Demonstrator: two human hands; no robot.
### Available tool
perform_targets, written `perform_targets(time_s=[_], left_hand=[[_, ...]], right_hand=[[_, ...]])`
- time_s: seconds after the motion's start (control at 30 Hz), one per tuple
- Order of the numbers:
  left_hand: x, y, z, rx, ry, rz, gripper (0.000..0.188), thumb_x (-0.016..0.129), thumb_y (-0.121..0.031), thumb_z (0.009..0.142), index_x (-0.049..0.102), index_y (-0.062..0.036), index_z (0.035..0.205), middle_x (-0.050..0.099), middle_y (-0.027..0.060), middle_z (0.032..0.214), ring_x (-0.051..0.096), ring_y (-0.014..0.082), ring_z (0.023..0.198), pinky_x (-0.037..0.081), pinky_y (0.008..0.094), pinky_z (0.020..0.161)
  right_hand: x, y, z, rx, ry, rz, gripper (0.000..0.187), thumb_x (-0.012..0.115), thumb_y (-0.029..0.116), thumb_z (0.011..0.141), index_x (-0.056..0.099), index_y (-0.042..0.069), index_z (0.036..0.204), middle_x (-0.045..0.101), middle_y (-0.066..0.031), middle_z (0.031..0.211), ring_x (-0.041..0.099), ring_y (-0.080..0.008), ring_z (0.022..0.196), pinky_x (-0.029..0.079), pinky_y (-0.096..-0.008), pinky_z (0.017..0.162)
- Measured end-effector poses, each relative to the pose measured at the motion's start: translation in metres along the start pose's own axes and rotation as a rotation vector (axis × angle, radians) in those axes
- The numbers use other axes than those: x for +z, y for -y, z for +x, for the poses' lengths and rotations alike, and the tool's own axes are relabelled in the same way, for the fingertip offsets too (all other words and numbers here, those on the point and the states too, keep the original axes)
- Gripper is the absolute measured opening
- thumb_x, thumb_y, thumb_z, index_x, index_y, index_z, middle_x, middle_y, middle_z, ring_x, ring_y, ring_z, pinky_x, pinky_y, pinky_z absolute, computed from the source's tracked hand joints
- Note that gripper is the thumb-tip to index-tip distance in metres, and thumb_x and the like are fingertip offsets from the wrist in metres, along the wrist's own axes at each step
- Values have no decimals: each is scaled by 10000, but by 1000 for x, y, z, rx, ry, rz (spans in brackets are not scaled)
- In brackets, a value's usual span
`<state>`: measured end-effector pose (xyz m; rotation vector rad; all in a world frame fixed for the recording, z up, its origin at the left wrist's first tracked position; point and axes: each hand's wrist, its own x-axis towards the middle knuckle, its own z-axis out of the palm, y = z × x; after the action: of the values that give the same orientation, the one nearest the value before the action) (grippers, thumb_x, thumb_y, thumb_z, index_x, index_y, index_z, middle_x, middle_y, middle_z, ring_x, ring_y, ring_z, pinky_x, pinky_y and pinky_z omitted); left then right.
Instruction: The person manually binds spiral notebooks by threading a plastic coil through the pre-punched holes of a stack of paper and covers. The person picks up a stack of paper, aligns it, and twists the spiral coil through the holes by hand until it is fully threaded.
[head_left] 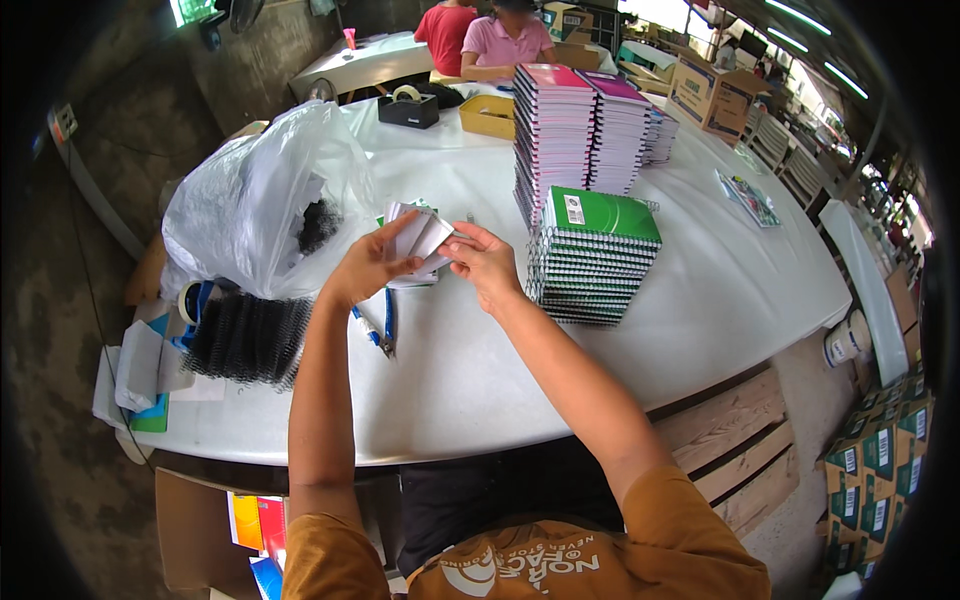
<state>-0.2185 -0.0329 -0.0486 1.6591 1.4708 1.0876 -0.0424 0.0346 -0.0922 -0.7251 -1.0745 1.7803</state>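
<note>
- Left hand [368, 268] raised above the white desk [480, 370], grip closed on the lower left edge of a small sheaf of white paper slips [420, 238].
- Right hand [485, 262] just beside, thumb and fingertips pinched on the right edge of the same slips.
- Slips held between both hands, fanned upward, clear of the desk.
- Blue-handled tool [385, 325] flat on the desk beneath the left wrist.
- Stack of green spiral notebooks [595, 255] close to the right hand.
- Black binding coils [245, 340] and white plastic bag [255, 200] off to the left.
</note>
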Motion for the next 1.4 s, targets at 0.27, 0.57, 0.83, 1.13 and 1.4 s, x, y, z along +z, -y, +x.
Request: perform_targets(time_s=[0.27, 0.57, 0.83, 1.13, 1.4], left_hand=[[2, -1, -1, -22, -42, -42, 700, 753, -81, 730, 439, -104, 1355, 599, 46, 1137, 552, 132, 1004, 424, 263, 899], [2, 2, 0, -28, -62, -115, 674, 750, -110, 748, 444, -89, 1348, 607, 53, 1123, 550, 123, 986, 434, 264, 882], [8, -4, -2, -41, -127, -43, 612, 753, -180, 756, 499, -88, 1306, 611, 82, 1142, 551, 136, 1015, 426, 272, 899], [22, -6, -14, -31, -186, 341, 757, 642, -287, 827, 228, -149, 1445, 583, 195, 1179, 571, 342, 1032, 441, 357, 888], [33, -24, -61, 356, -990, 121, 584, 527, 32, 764, 370, 25, 1327, 508, 205, 1221, 495, 253, 1103, 417, 334, 929]], right_hand=[[8, 3, -2, 10, 25, 71, 350, 593, 86, 867, 524, -6, 1198, 609, -119, 1062, 644, -214, 923, 511, -275, 571], [19, -5, 0, -71, 31, 207, 364, 626, 140, 864, 533, -35, 1170, 605, -138, 1071, 636, -253, 958, 565, -305, 611], [8, -2, 12, -105, -38, -210, 249, 685, 148, 782, 630, -29, 949, 604, -164, 1037, 620, -252, 920, 549, -369, 682], [39, 3, 2, -493, -141, -1085, 285, 515, 268, 835, 661, 36, 757, 622, -185, 861, 519, -357, 939, 332, -494, 884], [15, 45, -40, -777, 235, -783, 114, 633, 97, 787, 600, -12, 795, 607, -146, 763, 546, -310, 758, 432, -371, 699]])
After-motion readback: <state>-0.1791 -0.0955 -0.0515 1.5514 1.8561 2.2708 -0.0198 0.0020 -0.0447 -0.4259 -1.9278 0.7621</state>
